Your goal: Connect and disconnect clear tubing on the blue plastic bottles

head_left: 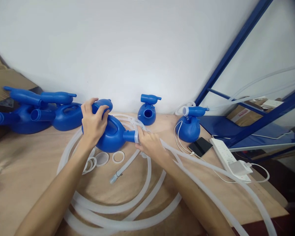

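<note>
A blue plastic bottle [111,137] with a loop handle lies in front of me, its neck pointing right. My left hand [94,121] grips its upper left part, fingers curved around a rounded blue piece [105,104]. At the neck's end, my right hand [149,142] is closed on the white ring [136,136] around the mouth. Below the bottle lie a white disc [102,159] and a white ring [118,157]. Coils of translucent hose [118,224] surround them, and a hose end with a clear connector [113,179] points toward me.
More blue bottles stand at the left [66,118], back centre [147,114] and right [188,129]. On the right of the table [27,167] are a phone [200,147], a power strip [223,154] and cables. A blue metal rack [232,49] rises beyond; a cardboard box [9,80] is left.
</note>
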Demonstrator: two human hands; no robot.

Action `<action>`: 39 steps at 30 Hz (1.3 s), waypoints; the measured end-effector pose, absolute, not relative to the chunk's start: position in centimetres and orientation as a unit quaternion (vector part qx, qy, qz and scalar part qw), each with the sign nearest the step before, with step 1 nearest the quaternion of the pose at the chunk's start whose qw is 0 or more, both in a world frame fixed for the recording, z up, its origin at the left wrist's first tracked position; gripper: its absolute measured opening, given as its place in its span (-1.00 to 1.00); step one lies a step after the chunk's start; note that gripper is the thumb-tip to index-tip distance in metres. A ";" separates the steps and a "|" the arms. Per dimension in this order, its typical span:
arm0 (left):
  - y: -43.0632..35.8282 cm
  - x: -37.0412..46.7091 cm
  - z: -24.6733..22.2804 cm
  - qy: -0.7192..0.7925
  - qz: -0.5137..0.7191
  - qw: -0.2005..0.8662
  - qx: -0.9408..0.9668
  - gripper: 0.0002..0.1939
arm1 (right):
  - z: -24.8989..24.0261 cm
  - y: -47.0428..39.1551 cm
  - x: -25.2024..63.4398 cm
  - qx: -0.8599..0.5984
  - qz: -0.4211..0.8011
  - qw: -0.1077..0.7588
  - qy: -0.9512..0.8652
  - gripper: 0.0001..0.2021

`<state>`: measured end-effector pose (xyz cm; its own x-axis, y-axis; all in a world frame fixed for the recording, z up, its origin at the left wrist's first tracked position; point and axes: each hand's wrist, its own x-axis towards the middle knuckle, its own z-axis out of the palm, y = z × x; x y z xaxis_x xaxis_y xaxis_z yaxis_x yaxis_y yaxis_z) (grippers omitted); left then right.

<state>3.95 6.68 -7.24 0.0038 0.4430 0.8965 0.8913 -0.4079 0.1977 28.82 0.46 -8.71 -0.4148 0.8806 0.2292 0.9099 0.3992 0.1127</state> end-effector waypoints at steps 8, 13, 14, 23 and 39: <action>7.2 4.0 -8.8 -0.480 -0.474 0.251 -0.694 -0.79 | -9.1 1.2 29.5 -0.523 -0.070 0.067 -0.847 -0.35; 7.2 3.9 -9.1 -0.465 -0.466 0.285 -0.697 -0.78 | -8.8 1.9 29.9 -0.526 -0.050 0.051 -0.848 -0.39; 7.3 3.8 -9.1 -0.460 -0.467 0.287 -0.698 -0.77 | -8.6 1.9 30.0 -0.527 -0.047 0.047 -0.847 -0.38; 7.5 3.4 -9.7 -0.442 -0.415 0.264 -0.750 -0.72 | -7.1 1.5 29.9 -0.521 -0.034 0.022 -0.853 -0.29; 6.3 5.1 -8.1 -0.394 -0.347 0.220 -0.823 -0.70 | -7.5 1.7 30.9 -0.530 0.003 0.054 -0.846 -0.30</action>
